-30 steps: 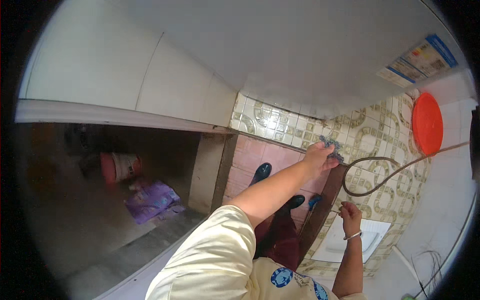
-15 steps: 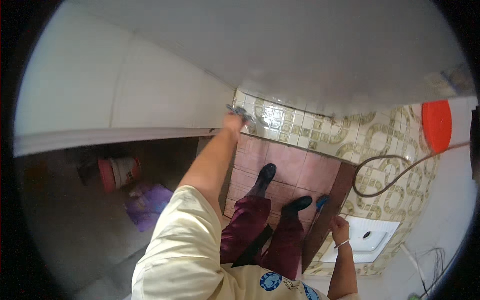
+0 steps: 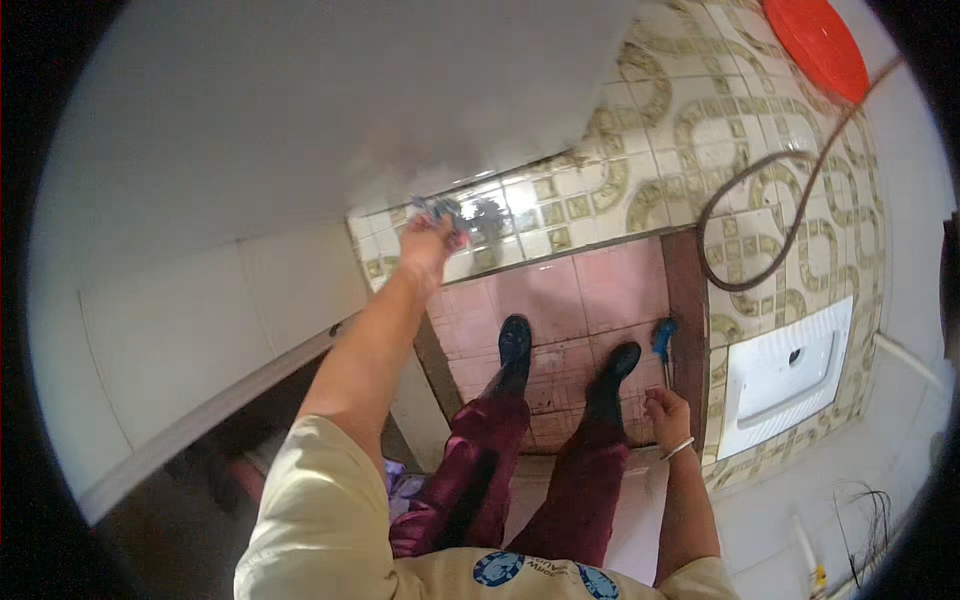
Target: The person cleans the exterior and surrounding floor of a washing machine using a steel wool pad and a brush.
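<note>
My left hand (image 3: pixel 428 240) reaches out over the glossy patterned tiles, its fingers closed round a dark grey crumpled cloth or scrubber; blur hides which. That grey bundle (image 3: pixel 450 214) is at the wet, shiny part of the patterned tiles (image 3: pixel 545 205), near the foot of a pale wall (image 3: pixel 400 110). My right hand (image 3: pixel 668 415), with a white band at the wrist, hangs low on the right with its fingers curled in and nothing visible in them. Just beyond it, a blue-headed brush (image 3: pixel 663 335) with a thin handle stands or lies beside the brown ledge.
My dark shoes stand on pink floor tiles (image 3: pixel 555 300), bordered by a brown ledge (image 3: pixel 686 300). Right of it, a white squat toilet (image 3: pixel 745 415) is set in patterned tiles. A brown hose (image 3: pixel 735 287) loops beyond it, below a red basin (image 3: pixel 820 45). A doorway opens at lower left.
My view has turned, so the toilet, hose and basin sit higher in it. My left hand with the grey bundle has shifted left in the picture, still at the shiny tiles.
</note>
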Demonstrator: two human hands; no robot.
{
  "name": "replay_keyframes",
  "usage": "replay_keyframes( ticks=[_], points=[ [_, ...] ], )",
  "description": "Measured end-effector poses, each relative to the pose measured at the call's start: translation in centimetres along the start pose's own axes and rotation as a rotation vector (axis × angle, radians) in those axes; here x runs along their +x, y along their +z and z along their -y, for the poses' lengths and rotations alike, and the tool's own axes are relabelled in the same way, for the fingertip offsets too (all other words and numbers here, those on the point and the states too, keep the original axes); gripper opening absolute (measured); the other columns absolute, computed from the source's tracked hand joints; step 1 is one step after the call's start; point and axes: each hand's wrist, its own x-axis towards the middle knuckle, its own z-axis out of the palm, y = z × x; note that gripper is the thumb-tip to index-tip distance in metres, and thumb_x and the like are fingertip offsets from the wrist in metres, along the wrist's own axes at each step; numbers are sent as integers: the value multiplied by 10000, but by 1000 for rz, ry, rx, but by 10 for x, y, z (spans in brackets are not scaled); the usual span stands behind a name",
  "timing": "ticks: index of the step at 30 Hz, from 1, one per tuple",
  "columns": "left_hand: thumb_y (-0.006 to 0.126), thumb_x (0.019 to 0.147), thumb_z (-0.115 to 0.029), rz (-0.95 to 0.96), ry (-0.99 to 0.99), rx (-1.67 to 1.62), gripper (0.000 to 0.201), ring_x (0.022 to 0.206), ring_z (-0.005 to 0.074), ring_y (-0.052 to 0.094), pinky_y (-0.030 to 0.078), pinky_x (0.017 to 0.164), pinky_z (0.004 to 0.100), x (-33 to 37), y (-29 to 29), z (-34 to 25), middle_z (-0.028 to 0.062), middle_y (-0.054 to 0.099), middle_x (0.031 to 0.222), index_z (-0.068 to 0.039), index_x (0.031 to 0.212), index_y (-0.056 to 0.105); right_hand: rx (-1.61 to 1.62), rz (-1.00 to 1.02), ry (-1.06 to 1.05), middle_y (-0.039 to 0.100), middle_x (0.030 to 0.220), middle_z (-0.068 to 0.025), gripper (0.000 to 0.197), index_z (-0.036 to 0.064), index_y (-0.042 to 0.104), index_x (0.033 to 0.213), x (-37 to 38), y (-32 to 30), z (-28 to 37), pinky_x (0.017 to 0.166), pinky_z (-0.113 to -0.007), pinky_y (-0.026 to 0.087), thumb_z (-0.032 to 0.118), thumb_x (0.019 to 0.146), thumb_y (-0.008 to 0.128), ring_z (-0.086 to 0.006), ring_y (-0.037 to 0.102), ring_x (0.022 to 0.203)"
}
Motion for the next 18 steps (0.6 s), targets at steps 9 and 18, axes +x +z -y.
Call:
replay_keyframes(
  ticks=[9, 18],
  points=[
    [530, 795, -80, -31, 141, 801, 242, 668, 204, 593, 493, 454, 326, 37, 61, 85, 117, 570, 846, 35, 1002, 483, -19, -209, 29, 613, 725, -136, 181, 12, 611, 842, 7, -13, -32, 594, -336, 469, 156, 749, 552, -256, 603, 650],
    [570, 728, -178, -56, 331, 1287, 262, 832, 345, 576, 450, 732, 395, 85, 151, 120, 211, 598, 883, 5, 914, 560, 214, -159, 72, 594, 659, -104, 139, 1, 596, 829, 24, -5, -25, 573, -319, 463, 82, 758, 508, -201, 583, 606]
  ],
)
